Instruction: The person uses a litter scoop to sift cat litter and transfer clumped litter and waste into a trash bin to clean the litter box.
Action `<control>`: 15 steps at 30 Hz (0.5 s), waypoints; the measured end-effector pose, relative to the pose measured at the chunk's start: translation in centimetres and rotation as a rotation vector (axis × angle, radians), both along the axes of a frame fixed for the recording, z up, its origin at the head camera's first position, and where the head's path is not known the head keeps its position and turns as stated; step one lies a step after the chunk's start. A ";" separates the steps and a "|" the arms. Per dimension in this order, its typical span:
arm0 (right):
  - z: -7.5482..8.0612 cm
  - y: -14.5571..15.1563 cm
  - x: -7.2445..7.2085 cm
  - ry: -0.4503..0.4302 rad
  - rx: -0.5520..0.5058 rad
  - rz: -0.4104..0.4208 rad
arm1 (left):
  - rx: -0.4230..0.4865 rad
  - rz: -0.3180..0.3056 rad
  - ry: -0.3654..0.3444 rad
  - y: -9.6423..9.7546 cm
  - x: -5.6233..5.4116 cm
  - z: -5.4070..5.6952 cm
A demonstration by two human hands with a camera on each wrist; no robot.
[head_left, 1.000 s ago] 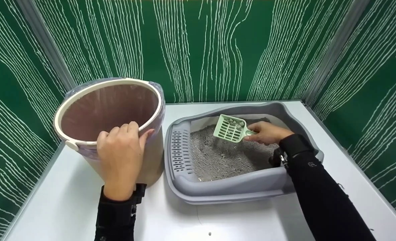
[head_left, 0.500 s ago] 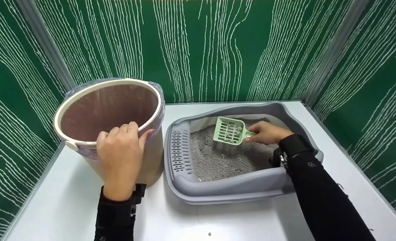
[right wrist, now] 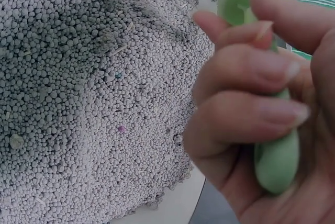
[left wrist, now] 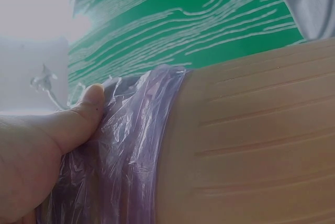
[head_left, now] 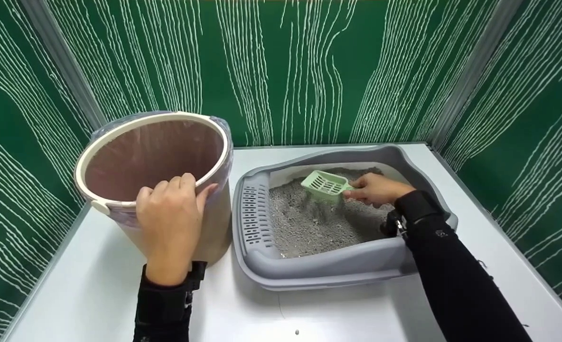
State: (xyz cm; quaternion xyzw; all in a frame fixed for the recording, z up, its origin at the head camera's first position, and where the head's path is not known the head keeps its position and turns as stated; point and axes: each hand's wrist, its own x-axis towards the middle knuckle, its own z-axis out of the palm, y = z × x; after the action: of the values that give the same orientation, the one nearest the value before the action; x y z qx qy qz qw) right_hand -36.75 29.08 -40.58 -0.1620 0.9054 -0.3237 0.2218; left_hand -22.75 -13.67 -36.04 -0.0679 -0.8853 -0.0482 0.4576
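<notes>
My left hand (head_left: 169, 218) grips the near rim of a beige trash bin (head_left: 217, 223), fingers over the cream ring and thumb outside. In the left wrist view, a purple plastic liner (left wrist: 138, 140) is folded down over the bin's outside under that thumb. With my right hand (head_left: 376, 190) I hold a light green slotted litter scoop (head_left: 326, 184) above the grey litter (head_left: 304, 228), and grains fall beneath it. The right wrist view shows several fingers wrapped around the scoop's handle (right wrist: 277, 166). What lies in the scoop is hard to make out.
The grey-purple litter box (head_left: 328, 266) stands right of the bin, close to it, with a slotted ledge (head_left: 255, 213) on its left side. A small pellet (head_left: 297, 332) lies on the white table (head_left: 243, 313). Green panels (head_left: 300, 71) with white lines enclose the back and sides.
The scoop has tipped and shifted over the litter, and a denser stream of grains drops below it now. Clumps seen in it a second ago no longer show clearly. My left hand stays put.
</notes>
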 end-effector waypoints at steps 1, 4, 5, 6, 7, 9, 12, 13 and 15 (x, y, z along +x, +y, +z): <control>0.1 0.0 0.0 -0.013 -0.006 -0.005 | 0.000 0.000 -0.001 0.0 0.0 0.1; 0.2 -0.1 0.1 -0.046 -0.035 -0.015 | 0.002 -0.001 -0.005 0.0 0.0 0.2; 0.2 -0.2 0.2 -0.056 -0.045 -0.019 | 0.004 -0.001 -0.006 -0.1 0.0 0.3; 0.3 -0.2 0.2 -0.065 -0.052 -0.025 | 0.005 -0.002 -0.008 -0.1 0.1 0.3; 0.3 -0.2 0.3 -0.071 -0.056 -0.031 | 0.006 -0.002 -0.011 -0.1 0.1 0.3; 0.3 -0.2 0.4 -0.067 -0.054 -0.033 | 0.008 -0.004 -0.014 -0.1 0.1 0.3; 0.3 -0.2 0.4 -0.062 -0.039 -0.039 | 0.006 -0.003 -0.014 -0.1 0.1 0.3; 0.3 -0.1 0.3 -0.051 -0.028 -0.037 | 0.004 -0.002 -0.013 -0.1 0.1 0.3; 0.3 -0.1 0.3 -0.032 -0.012 -0.031 | 0.001 0.000 -0.012 -0.1 0.1 0.3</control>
State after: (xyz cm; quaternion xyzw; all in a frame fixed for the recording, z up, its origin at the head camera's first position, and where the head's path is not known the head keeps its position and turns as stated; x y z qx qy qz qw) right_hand -36.50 29.01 -40.28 -0.1441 0.9023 -0.3349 0.2301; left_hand -22.64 -13.81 -35.76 -0.0672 -0.8881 -0.0490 0.4521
